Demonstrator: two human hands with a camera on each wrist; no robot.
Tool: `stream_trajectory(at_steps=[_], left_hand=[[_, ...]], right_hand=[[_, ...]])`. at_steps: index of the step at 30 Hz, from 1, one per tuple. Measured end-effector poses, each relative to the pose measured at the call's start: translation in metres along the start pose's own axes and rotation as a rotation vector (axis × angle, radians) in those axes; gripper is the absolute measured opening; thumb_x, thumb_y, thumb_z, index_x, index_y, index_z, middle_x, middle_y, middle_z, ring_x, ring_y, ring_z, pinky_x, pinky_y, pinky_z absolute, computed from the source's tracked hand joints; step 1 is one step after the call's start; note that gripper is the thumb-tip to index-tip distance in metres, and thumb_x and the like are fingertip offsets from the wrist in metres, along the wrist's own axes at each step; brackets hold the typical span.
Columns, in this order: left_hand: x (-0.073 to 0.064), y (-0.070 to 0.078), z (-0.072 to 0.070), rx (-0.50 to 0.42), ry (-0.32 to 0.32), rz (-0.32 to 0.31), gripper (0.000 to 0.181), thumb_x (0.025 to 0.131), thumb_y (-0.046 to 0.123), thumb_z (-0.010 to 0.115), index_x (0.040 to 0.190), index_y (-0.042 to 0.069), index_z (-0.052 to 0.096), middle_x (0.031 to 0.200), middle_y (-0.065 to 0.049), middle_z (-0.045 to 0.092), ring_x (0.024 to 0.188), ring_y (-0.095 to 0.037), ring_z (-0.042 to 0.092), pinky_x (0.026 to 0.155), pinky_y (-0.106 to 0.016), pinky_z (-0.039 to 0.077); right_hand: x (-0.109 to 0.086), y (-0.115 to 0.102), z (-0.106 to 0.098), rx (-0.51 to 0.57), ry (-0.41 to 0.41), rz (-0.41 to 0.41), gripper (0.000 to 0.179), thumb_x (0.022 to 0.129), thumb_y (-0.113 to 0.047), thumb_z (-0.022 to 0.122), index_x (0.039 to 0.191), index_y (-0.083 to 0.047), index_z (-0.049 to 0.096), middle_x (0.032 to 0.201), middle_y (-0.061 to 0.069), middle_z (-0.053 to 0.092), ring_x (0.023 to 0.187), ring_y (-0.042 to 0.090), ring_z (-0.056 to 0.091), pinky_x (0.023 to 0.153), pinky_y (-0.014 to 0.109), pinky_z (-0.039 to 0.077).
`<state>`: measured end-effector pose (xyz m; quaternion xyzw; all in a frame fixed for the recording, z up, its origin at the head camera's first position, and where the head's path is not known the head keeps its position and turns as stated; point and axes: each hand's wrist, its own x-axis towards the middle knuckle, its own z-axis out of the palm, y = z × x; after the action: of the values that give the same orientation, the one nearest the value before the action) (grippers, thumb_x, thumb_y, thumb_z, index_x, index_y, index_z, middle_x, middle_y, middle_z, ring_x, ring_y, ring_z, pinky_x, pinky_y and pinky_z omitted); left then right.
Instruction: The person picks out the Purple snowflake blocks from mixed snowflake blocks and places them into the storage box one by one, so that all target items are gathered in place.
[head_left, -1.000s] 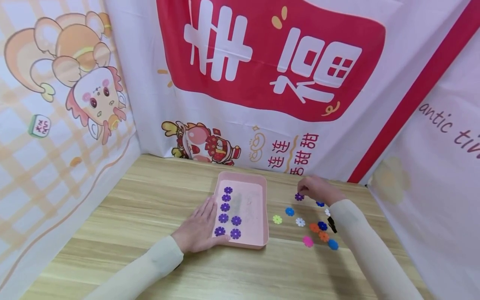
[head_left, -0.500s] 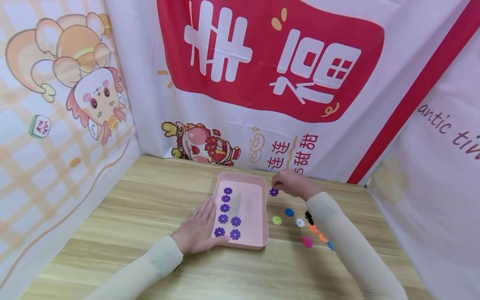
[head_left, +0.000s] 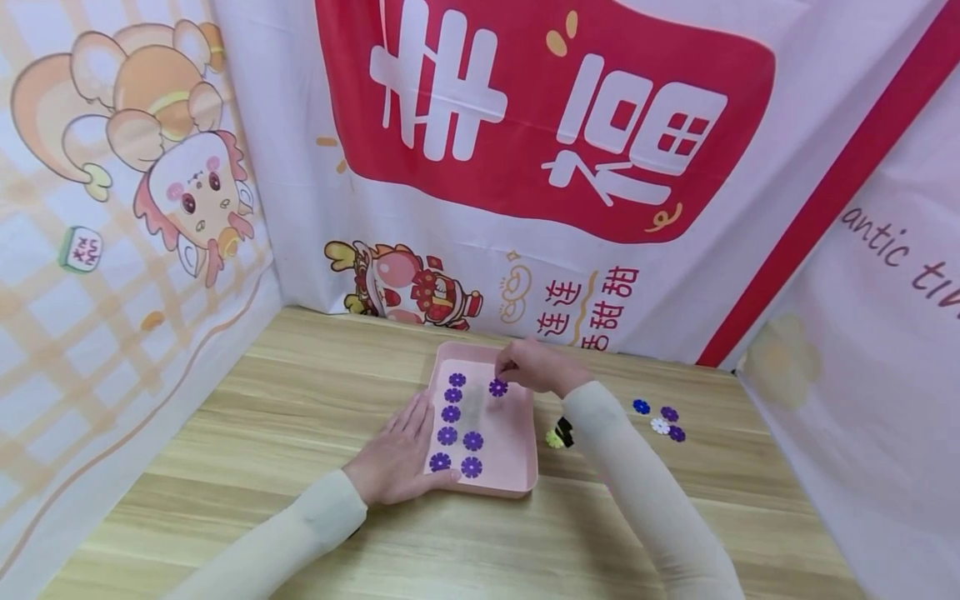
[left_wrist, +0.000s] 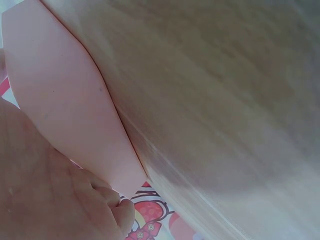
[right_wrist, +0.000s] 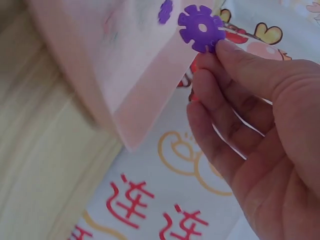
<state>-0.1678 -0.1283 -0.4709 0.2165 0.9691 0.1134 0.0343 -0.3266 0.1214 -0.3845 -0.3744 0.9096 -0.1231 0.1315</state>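
Note:
A shallow pink tray (head_left: pixel 504 454) lies on the wooden table. Several purple snowflake discs (head_left: pixel 450 414) lie in it, in a column along the left side with two more beside the near end. My left hand (head_left: pixel 397 458) rests on the tray's left edge with straight fingers, the thumb over the near corner. In the left wrist view the hand lies along the tray's outer wall (left_wrist: pixel 65 95). Between thumb and index finger my right hand (head_left: pixel 538 367) pinches a purple snowflake disc (right_wrist: pixel 201 30) over the tray's far right part.
Right of the tray lie loose discs: a blue one (head_left: pixel 641 407), a white one (head_left: pixel 660 426) and two purple ones. A yellow-green disc (head_left: pixel 553 439) is partly covered by a black wrist strap (head_left: pixel 565 432). My right sleeve hides more table. Printed cloth (head_left: pixel 487 217) hangs behind.
My right hand has carried the purple disc leftward from the loose discs, across the table and over the tray. My left hand has stayed in place.

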Motion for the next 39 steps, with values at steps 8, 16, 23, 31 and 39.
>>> stream_trajectory(at_steps=[8, 16, 23, 31, 39], left_hand=[[0.001, 0.002, -0.001, 0.017, 0.012, 0.024, 0.114, 0.098, 0.080, 0.044, 0.163, -0.011, 0.021, 0.175, -0.030, 0.006, 0.164, -0.046, 0.014, 0.134, -0.056, 0.021], [0.001, 0.004, -0.001, 0.012, 0.005, 0.026, 0.113, 0.098, 0.079, 0.045, 0.163, -0.011, 0.021, 0.175, -0.030, 0.006, 0.164, -0.046, 0.014, 0.134, -0.055, 0.020], [0.000, 0.004, -0.003, -0.006, 0.010, 0.019, 0.114, 0.098, 0.079, 0.046, 0.163, -0.011, 0.020, 0.175, -0.028, 0.003, 0.164, -0.046, 0.014, 0.134, -0.056, 0.021], [-0.002, 0.003, -0.003, 0.006, 0.009, 0.011, 0.115, 0.097, 0.081, 0.044, 0.163, -0.011, 0.022, 0.176, -0.028, 0.004, 0.164, -0.045, 0.014, 0.134, -0.056, 0.021], [-0.002, 0.002, -0.001, -0.009, 0.006, 0.002, 0.114, 0.098, 0.079, 0.046, 0.163, -0.011, 0.021, 0.175, -0.029, 0.005, 0.164, -0.046, 0.014, 0.134, -0.056, 0.021]], right_hand=[[0.015, 0.000, 0.024, 0.139, -0.025, 0.079, 0.010, 0.099, -0.010, 0.073, 0.094, -0.014, 0.081, 0.092, 0.000, 0.080, 0.088, 0.017, 0.073, 0.080, 0.027, 0.061], [0.017, 0.006, 0.048, 0.231, -0.012, 0.165, 0.011, 0.099, -0.016, 0.075, 0.092, -0.018, 0.083, 0.092, -0.005, 0.080, 0.089, 0.011, 0.068, 0.089, 0.029, 0.058], [0.015, 0.002, 0.058, 0.319, -0.043, 0.188, 0.011, 0.101, -0.013, 0.072, 0.098, -0.014, 0.083, 0.094, -0.001, 0.080, 0.081, 0.012, 0.068, 0.080, 0.024, 0.060], [0.019, -0.002, 0.063, 0.290, -0.037, 0.216, 0.013, 0.102, -0.017, 0.072, 0.094, -0.015, 0.082, 0.089, 0.001, 0.079, 0.076, 0.012, 0.065, 0.071, 0.022, 0.054], [0.022, -0.004, 0.064, 0.295, -0.039, 0.229, 0.011, 0.102, -0.017, 0.072, 0.098, -0.015, 0.082, 0.092, 0.000, 0.079, 0.080, 0.013, 0.067, 0.078, 0.025, 0.058]])
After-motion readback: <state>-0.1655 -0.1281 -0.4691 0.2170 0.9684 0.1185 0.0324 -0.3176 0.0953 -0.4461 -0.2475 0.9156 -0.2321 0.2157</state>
